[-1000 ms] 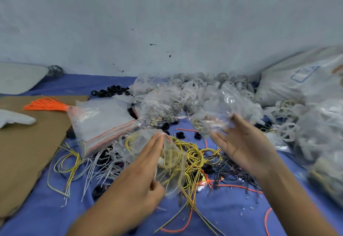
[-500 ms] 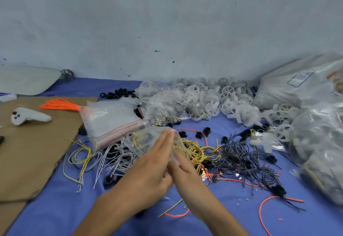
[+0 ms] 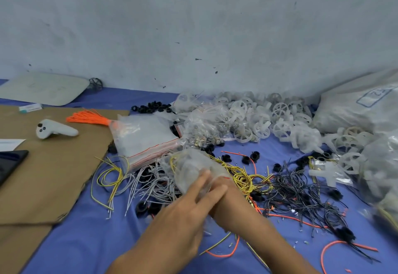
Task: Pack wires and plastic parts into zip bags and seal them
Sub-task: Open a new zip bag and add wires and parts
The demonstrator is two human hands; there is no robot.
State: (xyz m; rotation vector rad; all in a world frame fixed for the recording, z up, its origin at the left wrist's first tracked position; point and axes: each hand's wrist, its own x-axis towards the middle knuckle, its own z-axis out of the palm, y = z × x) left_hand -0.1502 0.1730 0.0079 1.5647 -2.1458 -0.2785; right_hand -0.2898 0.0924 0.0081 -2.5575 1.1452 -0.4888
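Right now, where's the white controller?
Head view, left side: the white controller lies on the brown cardboard, just left of the orange wire bundle.

Entry: zip bag (image 3: 189, 168) of yellow wires, with the second hand brought to it.
One second earlier the right hand (image 3: 224, 200) was raised well apart at the right, a small bag of white parts at its fingertips. It then left that bag and crossed to meet the left hand (image 3: 185, 215) at the zip bag. The left fingers, formerly pointing up along the bag, came to lie flat across it and over the right knuckles.
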